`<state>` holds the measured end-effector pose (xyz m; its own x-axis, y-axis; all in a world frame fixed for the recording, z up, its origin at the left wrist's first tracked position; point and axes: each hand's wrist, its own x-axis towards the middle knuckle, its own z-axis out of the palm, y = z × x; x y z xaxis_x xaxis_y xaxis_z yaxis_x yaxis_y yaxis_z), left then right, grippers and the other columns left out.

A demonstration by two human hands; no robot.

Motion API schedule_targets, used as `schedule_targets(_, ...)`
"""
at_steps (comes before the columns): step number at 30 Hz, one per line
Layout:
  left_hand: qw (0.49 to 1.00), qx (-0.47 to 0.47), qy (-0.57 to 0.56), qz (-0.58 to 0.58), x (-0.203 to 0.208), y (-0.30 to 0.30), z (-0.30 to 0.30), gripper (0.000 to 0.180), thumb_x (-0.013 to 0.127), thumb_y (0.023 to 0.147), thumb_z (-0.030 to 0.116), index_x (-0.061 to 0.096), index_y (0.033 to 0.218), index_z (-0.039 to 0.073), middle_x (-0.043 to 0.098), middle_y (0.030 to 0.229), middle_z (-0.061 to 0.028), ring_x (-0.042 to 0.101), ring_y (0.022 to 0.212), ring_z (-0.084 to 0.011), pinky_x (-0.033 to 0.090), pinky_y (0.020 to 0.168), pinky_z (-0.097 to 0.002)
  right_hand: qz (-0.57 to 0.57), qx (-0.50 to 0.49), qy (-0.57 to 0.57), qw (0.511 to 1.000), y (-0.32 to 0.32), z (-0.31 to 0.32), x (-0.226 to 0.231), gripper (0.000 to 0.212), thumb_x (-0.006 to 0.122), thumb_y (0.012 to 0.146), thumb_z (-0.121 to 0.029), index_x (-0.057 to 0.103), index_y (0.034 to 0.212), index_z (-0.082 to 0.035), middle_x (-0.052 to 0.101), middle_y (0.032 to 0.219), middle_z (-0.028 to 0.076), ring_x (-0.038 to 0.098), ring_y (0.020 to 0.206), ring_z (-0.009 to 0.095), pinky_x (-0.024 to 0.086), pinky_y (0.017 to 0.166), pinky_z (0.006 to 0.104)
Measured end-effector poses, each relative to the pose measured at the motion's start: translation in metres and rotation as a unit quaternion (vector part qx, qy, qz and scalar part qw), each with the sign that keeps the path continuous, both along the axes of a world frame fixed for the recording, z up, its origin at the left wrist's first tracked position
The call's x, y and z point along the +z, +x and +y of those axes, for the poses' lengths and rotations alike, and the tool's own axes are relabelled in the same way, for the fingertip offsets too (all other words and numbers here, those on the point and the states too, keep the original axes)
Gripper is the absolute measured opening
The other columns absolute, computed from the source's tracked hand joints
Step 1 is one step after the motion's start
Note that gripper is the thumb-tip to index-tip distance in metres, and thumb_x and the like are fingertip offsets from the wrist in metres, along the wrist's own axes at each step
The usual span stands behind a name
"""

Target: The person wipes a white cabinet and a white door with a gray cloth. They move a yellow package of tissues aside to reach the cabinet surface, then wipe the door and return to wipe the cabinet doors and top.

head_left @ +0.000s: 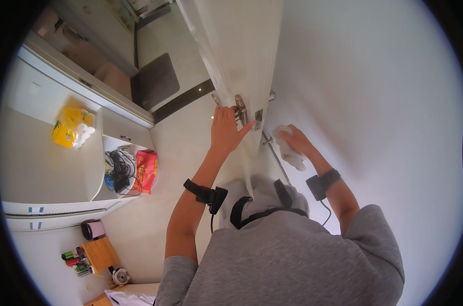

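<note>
A white door (244, 46) stands open on edge in front of me, with a metal latch plate (258, 119) in its edge. On the door's left side is a metal handle (240, 104). My left hand (227, 127) rests against that handle, fingers stretched out and thumb spread toward the door edge. Another metal handle (272, 95) shows on the right side. Beside it, near the white wall, my right hand (297, 140) is closed on a crumpled white cloth (291, 153), which hangs below the fingers.
At left, a white cabinet (32, 120) bears a yellow pack of paper rolls (73, 127); its shelf holds tangled cables (120, 171) and a red bag (147, 171). A dark mat (157, 79) lies beyond the threshold. A small wooden stool (100, 254) stands lower left.
</note>
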<state>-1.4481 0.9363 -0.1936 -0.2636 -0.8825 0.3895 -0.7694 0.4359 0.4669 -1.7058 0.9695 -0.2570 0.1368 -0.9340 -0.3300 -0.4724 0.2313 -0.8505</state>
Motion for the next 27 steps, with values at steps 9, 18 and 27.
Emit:
schedule_targets(9,0.998,-0.031,-0.046,0.015,-0.028,0.054,0.047,0.055,0.062,0.079,0.023,0.041,0.127,0.005,0.040,0.132,-0.0138,0.038,0.123,-0.0319,0.030,0.104,-0.0424,0.102,0.329,0.195,0.918,0.059,0.018,-0.037,0.065,0.057,0.080,-0.049,0.046,0.119,0.003,0.061,0.101,0.017,0.059,0.089,0.023,0.046,0.078,0.0330)
schedule_targets(18,0.952,0.258,0.162,-0.017,-0.095,0.290,0.208,0.036,0.058,0.082,0.024,0.053,0.113,0.006,0.046,0.127,-0.0126,0.042,0.120,-0.0296,0.036,0.099,-0.0389,0.116,0.435,0.221,0.865,0.272,0.041,-0.028,0.066,0.056,0.082,-0.047,0.044,0.122,0.004,0.057,0.111,0.019,0.056,0.098,0.024,0.044,0.084,0.0328)
schedule_targets(27,0.825,0.515,0.235,0.008,-0.099,0.495,0.408,0.026,0.056,0.083,0.030,0.059,0.099,0.009,0.059,0.100,-0.0101,0.056,0.094,-0.0288,0.045,0.082,-0.0415,-0.119,0.391,0.211,0.888,0.570,0.122,0.017,0.040,0.054,0.089,-0.034,0.051,0.110,-0.001,0.059,0.095,0.006,0.056,0.083,0.013,0.047,0.075,0.0277)
